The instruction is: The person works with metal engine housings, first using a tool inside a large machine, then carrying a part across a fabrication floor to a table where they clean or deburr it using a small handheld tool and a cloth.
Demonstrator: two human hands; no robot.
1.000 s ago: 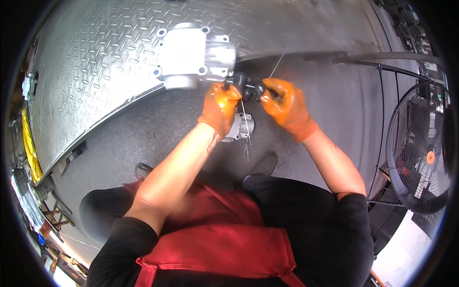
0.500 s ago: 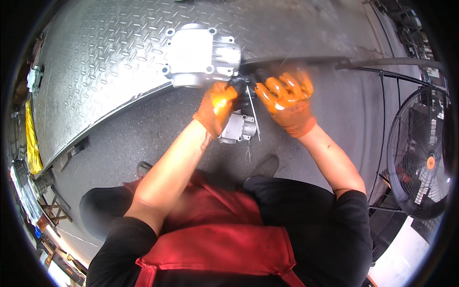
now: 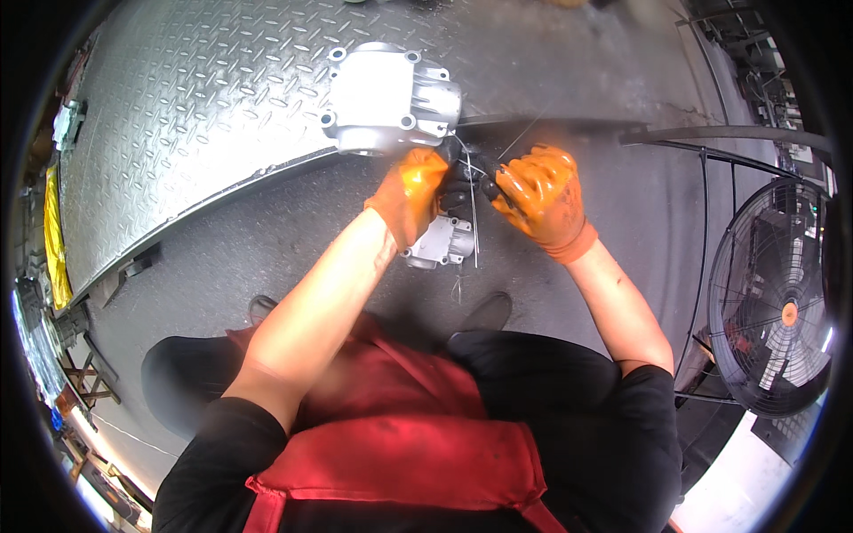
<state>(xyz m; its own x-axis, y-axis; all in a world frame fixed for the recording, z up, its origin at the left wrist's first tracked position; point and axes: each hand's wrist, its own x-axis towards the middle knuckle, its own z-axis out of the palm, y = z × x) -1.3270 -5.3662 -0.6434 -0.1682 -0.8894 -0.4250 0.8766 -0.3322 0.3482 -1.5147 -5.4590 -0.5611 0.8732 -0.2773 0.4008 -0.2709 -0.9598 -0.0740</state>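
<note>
A silver cast metal housing (image 3: 378, 93) with round bolt holes at its corners rests at the edge of the tread-plate surface. Thin wire (image 3: 474, 218) runs from its lower right lug and hangs down in pale strands. My left hand (image 3: 409, 195), in an orange glove with dark fingertips, is closed on the wire just below that lug. Opposite it, my right hand (image 3: 542, 195), gloved alike, has its fingers curled round the wire, and a fine end sticks out above them. Below hangs or lies a second, smaller-looking housing (image 3: 437, 242), partly hidden behind my left hand.
The tread-plate platform (image 3: 204, 115) spans the upper left, its rim curving below the housing. A large black fan (image 3: 789, 313) stands at the right beside a dark rail (image 3: 729, 136). Yellow sheeting (image 3: 55, 240) hangs at the far left. My shoe (image 3: 489, 311) is on the grey floor.
My right hand, blurred before, has come slightly down and its fingers are curled tighter. Wire now shows stretched between the two hands. The upper housing appears a little farther right in the picture.
</note>
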